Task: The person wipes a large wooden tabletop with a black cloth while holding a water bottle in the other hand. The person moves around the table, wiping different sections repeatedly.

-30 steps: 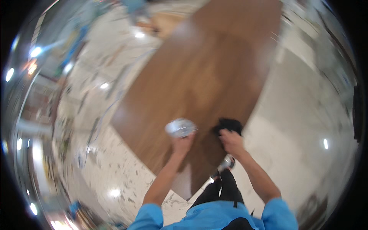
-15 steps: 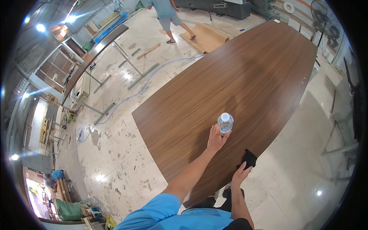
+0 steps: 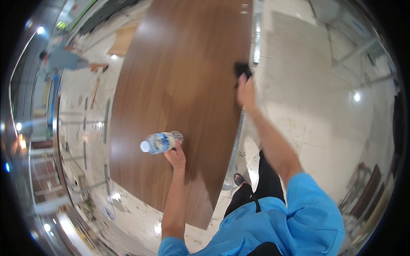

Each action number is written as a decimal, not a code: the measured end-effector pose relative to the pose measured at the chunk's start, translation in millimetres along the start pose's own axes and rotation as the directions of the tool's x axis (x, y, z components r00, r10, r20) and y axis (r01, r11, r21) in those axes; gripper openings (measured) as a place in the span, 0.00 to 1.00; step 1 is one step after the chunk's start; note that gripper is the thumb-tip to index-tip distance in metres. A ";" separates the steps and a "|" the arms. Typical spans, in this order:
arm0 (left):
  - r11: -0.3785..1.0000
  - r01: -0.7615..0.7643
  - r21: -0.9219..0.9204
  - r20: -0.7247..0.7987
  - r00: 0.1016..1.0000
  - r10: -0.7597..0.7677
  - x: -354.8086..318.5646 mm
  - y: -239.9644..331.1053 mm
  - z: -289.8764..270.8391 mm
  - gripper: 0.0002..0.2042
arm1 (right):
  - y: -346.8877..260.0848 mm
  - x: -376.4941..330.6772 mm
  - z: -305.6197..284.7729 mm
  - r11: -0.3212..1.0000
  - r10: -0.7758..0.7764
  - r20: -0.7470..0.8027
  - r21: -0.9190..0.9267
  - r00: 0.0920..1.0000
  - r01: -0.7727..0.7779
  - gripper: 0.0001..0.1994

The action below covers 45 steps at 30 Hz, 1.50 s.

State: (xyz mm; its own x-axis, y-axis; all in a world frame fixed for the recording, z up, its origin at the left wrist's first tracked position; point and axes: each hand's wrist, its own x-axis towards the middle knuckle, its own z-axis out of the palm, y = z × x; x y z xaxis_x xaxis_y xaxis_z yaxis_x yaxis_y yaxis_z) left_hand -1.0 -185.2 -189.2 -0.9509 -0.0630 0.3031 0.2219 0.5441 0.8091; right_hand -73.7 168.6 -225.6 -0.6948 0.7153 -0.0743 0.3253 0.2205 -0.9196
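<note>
My left hand [image 3: 176, 158] is closed round the lower part of a clear plastic bottle [image 3: 160, 143] with a white cap and a blue label. The bottle leans over to the left above a large brown wood-grain panel [image 3: 183, 85]; whether it touches the surface I cannot tell. Over by the panel's right edge, my right hand [image 3: 246, 91] grips a black cloth [image 3: 242, 70], slightly blurred. That cloth lies against the panel surface near the edge.
At the upper left a person [image 3: 64, 59] stands beside a sheet of brown paper [image 3: 124, 40]. Metal stands [image 3: 85, 113] rest on the pale tiled floor [image 3: 294, 106]. A grey frame [image 3: 354, 57] stands at the upper right.
My view has turned, so the panel now runs upward. The bottle has tipped from upright to leaning left in my left hand. My right hand has carried the cloth farther along the panel's edge.
</note>
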 end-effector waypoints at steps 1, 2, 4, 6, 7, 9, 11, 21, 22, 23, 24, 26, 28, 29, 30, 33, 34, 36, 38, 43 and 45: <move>1.000 -0.012 -0.002 0.029 1.000 0.012 15.3 5.1 17.5 0.19 | -1.5 -49.8 -4.7 0.995 -0.092 -0.053 -0.029 0.994 0.091 0.29; 0.999 -0.031 0.022 0.041 0.999 0.030 35.1 10.5 39.2 0.20 | 0.6 -102.8 -12.3 0.993 0.092 0.107 0.067 0.990 -0.099 0.29; 0.982 -0.079 0.170 0.064 0.996 0.069 75.0 22.3 86.6 0.25 | 2.0 -187.0 -23.1 0.992 0.086 0.213 0.073 0.973 -0.104 0.29; 0.980 -0.134 0.150 0.018 0.991 0.133 113.6 34.2 136.9 0.23 | 1.0 -212.3 -27.6 0.971 0.093 0.291 0.183 0.952 -0.151 0.28; 0.975 -0.185 0.123 -0.002 0.982 0.187 131.3 37.8 157.9 0.22 | -1.8 -200.5 -26.8 0.969 0.091 0.272 0.198 0.958 -0.148 0.28; 0.988 -0.106 0.116 0.071 0.993 0.098 143.3 41.8 172.4 0.25 | -8.8 -119.1 -17.8 0.962 0.118 0.232 0.214 0.966 -0.169 0.28; 0.990 -0.029 0.139 0.151 0.989 0.008 148.3 40.5 179.7 0.26 | -18.2 13.3 -2.5 0.978 0.108 0.118 0.163 0.987 -0.127 0.29; 0.919 0.035 0.393 0.132 0.987 -0.094 131.9 33.8 152.6 0.30 | -40.4 128.1 2.2 0.958 0.137 0.042 0.247 0.990 -0.143 0.30; 0.923 0.009 0.384 0.110 0.992 -0.055 131.1 32.7 154.0 0.30 | -36.8 72.6 -6.6 0.937 0.160 0.154 0.286 0.975 -0.199 0.32; 0.937 -0.023 0.349 0.081 0.997 -0.006 130.3 31.6 154.4 0.30 | -33.2 18.7 -9.7 0.944 0.213 0.215 0.205 0.953 -0.257 0.33; 0.929 -0.008 0.370 0.085 0.996 -0.025 129.8 30.4 155.7 0.30 | -28.4 -19.3 -14.7 0.929 0.250 0.328 0.185 0.911 -0.322 0.34; 0.948 -0.017 0.318 0.072 0.997 -0.006 127.5 27.6 155.8 0.30 | -19.0 -46.1 -13.4 0.936 0.190 0.301 0.232 0.935 -0.265 0.33; 0.955 0.020 0.294 0.095 0.994 -0.051 125.5 24.6 155.1 0.30 | -12.7 2.7 -4.5 0.952 0.132 0.238 0.239 0.962 -0.189 0.32; 0.972 0.013 0.234 0.107 0.994 -0.039 123.7 23.2 155.0 0.30 | -11.5 51.7 1.1 0.947 0.051 0.189 0.302 0.981 -0.108 0.31; 0.956 0.005 0.292 0.115 0.992 -0.041 122.7 21.5 155.7 0.29 | -12.3 110.6 7.4 0.945 0.043 0.168 0.312 0.985 -0.094 0.30; 0.963 -0.007 0.270 0.116 0.993 -0.025 118.4 17.7 159.5 0.27 | -25.5 280.7 18.3 0.976 0.080 0.109 0.193 0.991 -0.100 0.32; 0.981 0.012 0.193 0.076 0.997 -0.027 117.0 16.8 160.8 0.27 | -31.9 309.7 19.4 0.970 0.111 0.118 0.202 0.987 -0.133 0.32; 0.985 0.006 0.175 0.078 0.997 -0.020 114.9 15.8 160.7 0.26 | -42.3 318.5 15.7 0.955 0.117 0.099 0.263 0.988 -0.139 0.30; 0.960 -0.050 0.275 0.156 0.988 0.007 112.1 16.1 159.6 0.26 | -42.1 267.1 8.1 0.911 0.159 0.137 0.360 0.978 -0.199 0.27; 0.981 0.005 0.192 0.152 0.988 -0.034 104.2 28.6 163.1 0.30 | 3.7 147.8 -8.3 0.930 0.165 0.277 0.276 0.946 -0.243 0.28; 0.987 0.004 0.158 0.130 0.991 -0.025 103.6 35.8 168.0 0.31 | 15.3 204.0 -7.7 0.923 0.115 0.310 0.318 0.944 -0.217 0.27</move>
State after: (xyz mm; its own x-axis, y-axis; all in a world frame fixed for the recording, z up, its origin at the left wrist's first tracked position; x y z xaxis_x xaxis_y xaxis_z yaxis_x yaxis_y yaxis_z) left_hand -127.8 -31.7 -213.5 -0.9761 0.0324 0.2147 0.1807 0.6694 0.7206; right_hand -205.5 323.1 -251.8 -0.8172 0.4950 -0.2952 0.2469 -0.1621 -0.9554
